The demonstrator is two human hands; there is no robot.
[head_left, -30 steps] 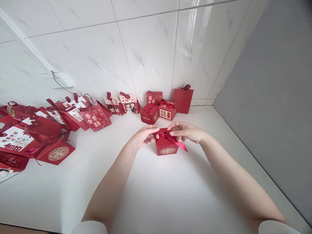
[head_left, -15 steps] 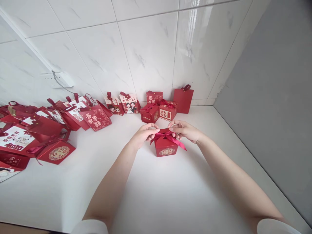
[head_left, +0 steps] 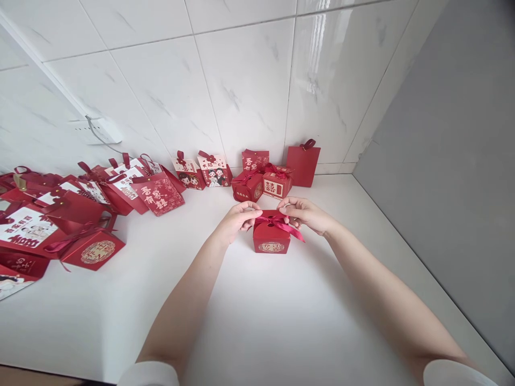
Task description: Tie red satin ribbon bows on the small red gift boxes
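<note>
A small red gift box (head_left: 271,239) with a gold round emblem stands upright on the white table in front of me. A dark pink ribbon (head_left: 290,229) is tied in a bow across its top, one tail hanging toward the right. At the bow's left side, my left hand (head_left: 240,221) is closed, thumb and fingertips pinching the ribbon. My right hand (head_left: 308,214) pinches the ribbon on the other side, its fingers curled above the box's top edge. The fingertips partly hide the ribbon loops.
Behind my hands, two ribboned red boxes (head_left: 277,184) and a plain red bag (head_left: 303,166) stand by the tiled wall. Two small printed bags (head_left: 215,171) are left of them. Many red gift bags (head_left: 159,195) and a ribboned box (head_left: 96,249) crowd the left side. A grey panel (head_left: 450,171) rises on the right.
The gift box has shifted slightly left and back, turning a little. Both hands have stayed nearly in place at the bow.
</note>
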